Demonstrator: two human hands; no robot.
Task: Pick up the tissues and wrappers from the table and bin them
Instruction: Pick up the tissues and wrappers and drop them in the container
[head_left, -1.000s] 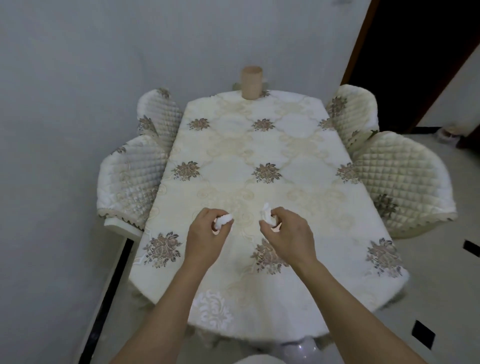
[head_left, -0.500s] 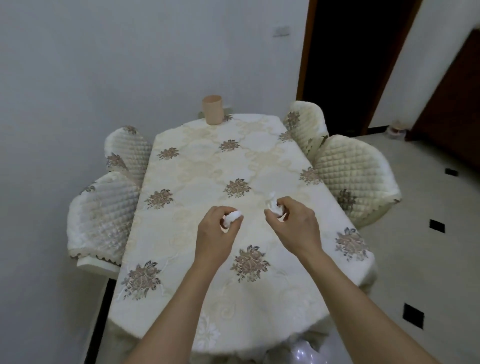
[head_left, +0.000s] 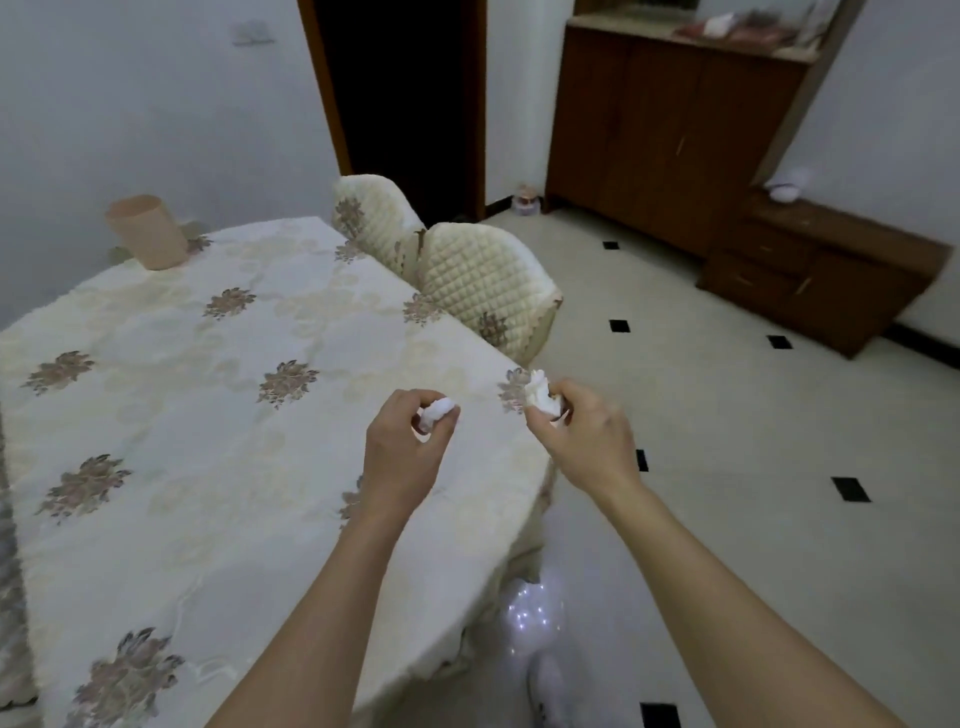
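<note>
Our left hand (head_left: 402, 452) pinches a crumpled tissue (head_left: 436, 413) above the table (head_left: 208, 467) near its right edge; our right hand (head_left: 582, 436) grips a second tissue (head_left: 540, 392) at that edge, tiled floor (head_left: 727, 415) lying open beyond, beside two chairs (head_left: 483, 280).

cup (head_left: 147, 232) on table (head_left: 171, 415), chairs (head_left: 483, 283) right

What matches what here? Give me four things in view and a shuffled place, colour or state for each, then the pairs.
Things:
1. left hand
2. pink container
3. nearer chair
4. cabinet

Place, colour or state:
A. dark brown wood
B. pinching a tissue
C. at the table's far end
D. tucked against the table's side

Pairs: 1-B, 2-C, 3-D, 4-A
</note>
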